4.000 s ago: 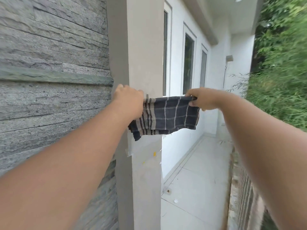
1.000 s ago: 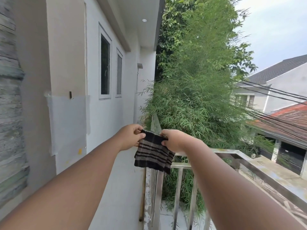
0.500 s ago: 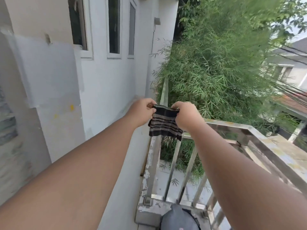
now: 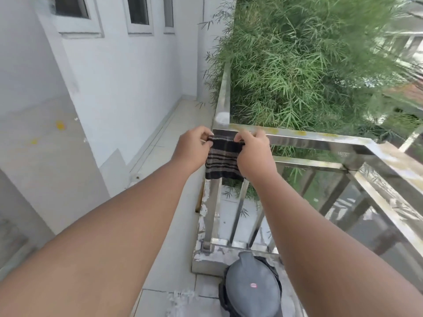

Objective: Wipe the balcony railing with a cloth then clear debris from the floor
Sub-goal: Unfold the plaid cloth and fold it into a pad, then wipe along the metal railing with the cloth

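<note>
We stand on a narrow balcony whose pale tiled floor [image 4: 169, 216] runs along a white wall [image 4: 128, 88] with three windows [image 4: 138, 14] near the top. A yellow spot [image 4: 60, 125] marks the nearer wall section on the left. The metal railing [image 4: 309, 138] closes the floor's right edge and turns at a corner post, its top rail stained and streaked. It stands on a chipped concrete curb [image 4: 206, 264], with dense bamboo [image 4: 297, 65] pressing in behind it. A grey domed object [image 4: 251, 291] sits at the floor's near edge against the curb, and whitish flecks [image 4: 180, 296] lie on the tiles beside it. Our left hand [image 4: 191, 148] and right hand [image 4: 254, 152] each pinch the top edge of the dark striped cloth [image 4: 222, 163] with curled fingers, close together. The cloth hangs between them in front of the railing's corner, just below the top rail; we cannot tell whether it touches the metal. Four seconds ago the cloth was stretched wide between our hands in front of a stone-clad wall and a pillar. Now it is folded narrow and our hands are close together. Since half a second ago the view has tipped further down, showing more floor and more of the grey object, and the hands sit right at the corner.
</note>
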